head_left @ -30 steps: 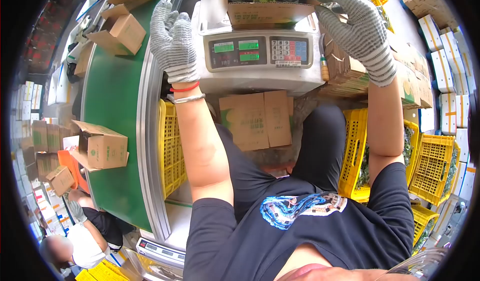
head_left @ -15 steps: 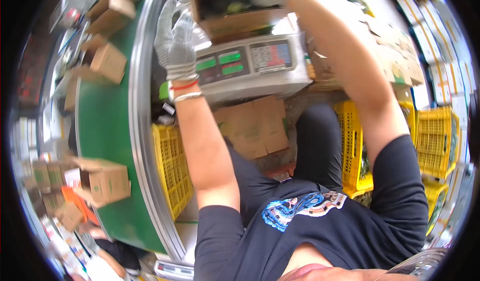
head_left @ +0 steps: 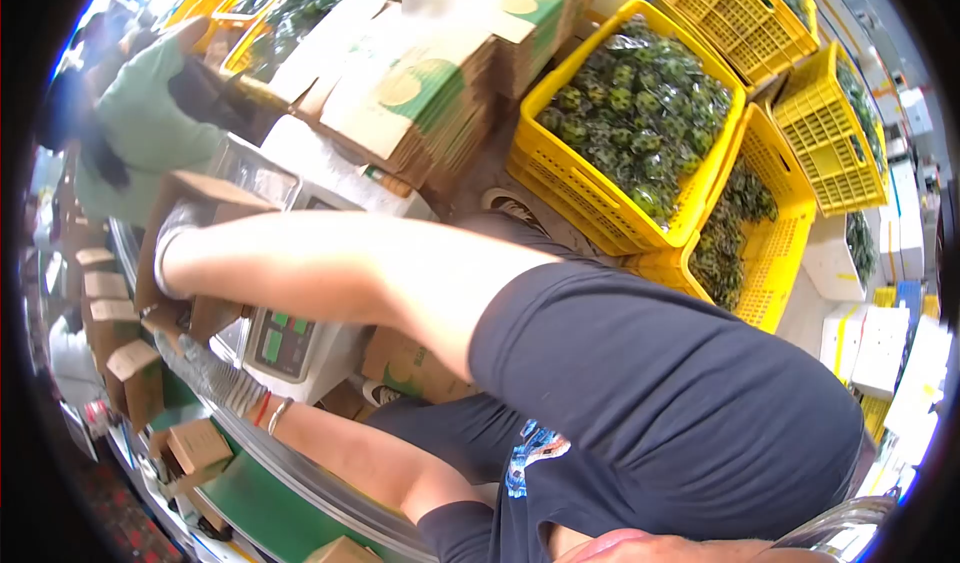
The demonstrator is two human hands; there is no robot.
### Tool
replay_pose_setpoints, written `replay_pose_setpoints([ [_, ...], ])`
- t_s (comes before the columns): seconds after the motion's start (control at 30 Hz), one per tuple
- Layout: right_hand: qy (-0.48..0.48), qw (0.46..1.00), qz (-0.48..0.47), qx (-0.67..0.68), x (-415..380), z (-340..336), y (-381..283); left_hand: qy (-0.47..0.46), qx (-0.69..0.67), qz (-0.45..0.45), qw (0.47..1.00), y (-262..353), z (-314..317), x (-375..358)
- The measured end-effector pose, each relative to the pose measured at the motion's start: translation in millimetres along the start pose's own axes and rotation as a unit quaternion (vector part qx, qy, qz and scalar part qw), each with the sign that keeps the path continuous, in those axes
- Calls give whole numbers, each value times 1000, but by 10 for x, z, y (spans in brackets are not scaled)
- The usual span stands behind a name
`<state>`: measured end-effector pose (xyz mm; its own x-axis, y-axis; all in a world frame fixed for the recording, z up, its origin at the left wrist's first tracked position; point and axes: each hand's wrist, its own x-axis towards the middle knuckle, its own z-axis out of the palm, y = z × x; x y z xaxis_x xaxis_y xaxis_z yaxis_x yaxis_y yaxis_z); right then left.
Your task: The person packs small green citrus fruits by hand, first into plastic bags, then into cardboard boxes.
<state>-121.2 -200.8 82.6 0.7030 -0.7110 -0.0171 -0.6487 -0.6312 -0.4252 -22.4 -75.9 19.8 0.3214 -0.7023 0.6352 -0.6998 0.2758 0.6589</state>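
A brown cardboard box (head_left: 222, 191) stands at the left, by the far side of the scale (head_left: 325, 348) and close to the conveyor belt. My right hand (head_left: 178, 231), in a pale glove, reaches into or over this box; its fingers are hidden. Low at the box's near side is my left hand (head_left: 205, 368), in a grey knit glove. Its fingers are stretched out toward the box's lower edge, and blur hides whether they touch it. Green digits glow on the scale's display (head_left: 272, 343).
Stacked flattened cartons (head_left: 400, 93) lie beyond the scale. Yellow crates (head_left: 600, 188) of bagged green produce (head_left: 640, 113) stand at the right. The green conveyor belt (head_left: 265, 498) carries open boxes (head_left: 195, 448). Another person in a light green top (head_left: 150, 128) is across from me.
My view has swung to the right, bringing the crates into sight. The box now appears off toward the conveyor side of the scale, and my right arm stretches across to it.
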Motion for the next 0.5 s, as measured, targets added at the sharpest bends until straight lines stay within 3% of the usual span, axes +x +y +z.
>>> replay_pose_setpoints([
  [0.07,-7,999,14,31,101,11,-61,-3,-95,-49,994,-97,-7,51],
  [0.1,-11,999,21,43,157,25,-88,-6,-80,-56,995,-196,-10,53],
  [0.17,-10,997,34,62,253,39,-138,-6,-45,-68,997,-84,-40,75],
  [0.2,-2,997,41,62,297,43,-144,-11,-108,-97,989,152,-11,23],
  [0.3,71,995,57,36,311,59,-88,20,68,-105,992,-139,-138,11],
  [0.33,77,994,43,60,262,32,-40,23,43,-100,994,-195,-142,0],
  [0.37,81,993,28,85,146,-44,-7,30,101,-98,990,-43,-124,-15],
  [0.43,126,992,13,-3,260,-22,23,46,51,-71,995,-108,-129,-29],
  [0.47,159,987,-2,33,-45,-239,-18,75,38,-87,993,31,-77,-43],
  [0.5,161,986,-13,50,-329,-415,-62,81,153,-42,984,-147,-171,1],
])
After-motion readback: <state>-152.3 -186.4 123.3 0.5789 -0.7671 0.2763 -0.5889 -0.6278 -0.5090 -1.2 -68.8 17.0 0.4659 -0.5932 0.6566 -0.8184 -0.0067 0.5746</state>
